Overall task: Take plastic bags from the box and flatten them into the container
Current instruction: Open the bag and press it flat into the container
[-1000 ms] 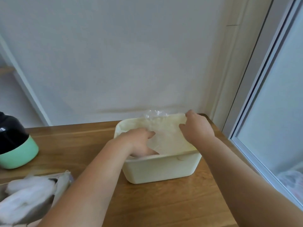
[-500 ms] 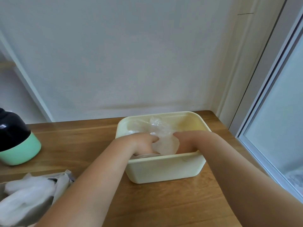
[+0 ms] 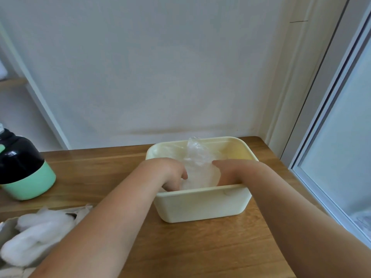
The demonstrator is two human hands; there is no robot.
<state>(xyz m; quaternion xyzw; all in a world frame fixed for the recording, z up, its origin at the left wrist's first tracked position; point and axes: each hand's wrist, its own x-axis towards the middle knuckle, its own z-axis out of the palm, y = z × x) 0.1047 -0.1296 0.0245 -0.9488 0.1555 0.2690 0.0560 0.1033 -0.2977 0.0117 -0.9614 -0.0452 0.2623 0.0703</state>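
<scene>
Container: cream tub (image 3: 200,205) on the wooden counter (image 3: 200,247), just toward 5 o'clock from the middle of the view.
Plastic bag: clear, crumpled bag (image 3: 198,167) inside the tub between both hands, its bunched top rising toward 12 o'clock.
Left hand: left hand (image 3: 170,173) reaches in from 8 o'clock, fingers bent down against the bag; fingertips hidden by the near wall, so I cannot tell whether it grips.
Right hand: right hand (image 3: 230,171) reaches in from 4 o'clock and touches the bag's other side; its fingers are hidden, so grip unclear.
Box: grey box (image 3: 6,227) at 8 o'clock, holding white bags (image 3: 40,231).
Bottle: black and mint-green bottle (image 3: 22,169) at 9 o'clock.
</scene>
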